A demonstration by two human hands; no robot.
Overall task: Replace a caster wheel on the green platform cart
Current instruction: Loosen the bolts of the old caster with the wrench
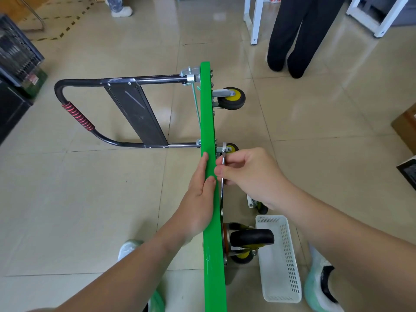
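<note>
The green platform cart stands on its side edge, its black handle folded out to the left. My left hand holds the green edge, fingers flat on its left face and thumb on top. My right hand pinches a silver wrench set against the underside by a caster with a yellow hub. Another yellow-hubbed caster sticks out farther away. A larger black caster is mounted near me. A loose caster lies on the floor, partly hidden by my right wrist.
A white perforated basket lies on the floor right of the cart. A person in dark trousers stands beyond, beside white table legs. Black crates sit at the left, a cardboard box at the right. My shoes flank the cart.
</note>
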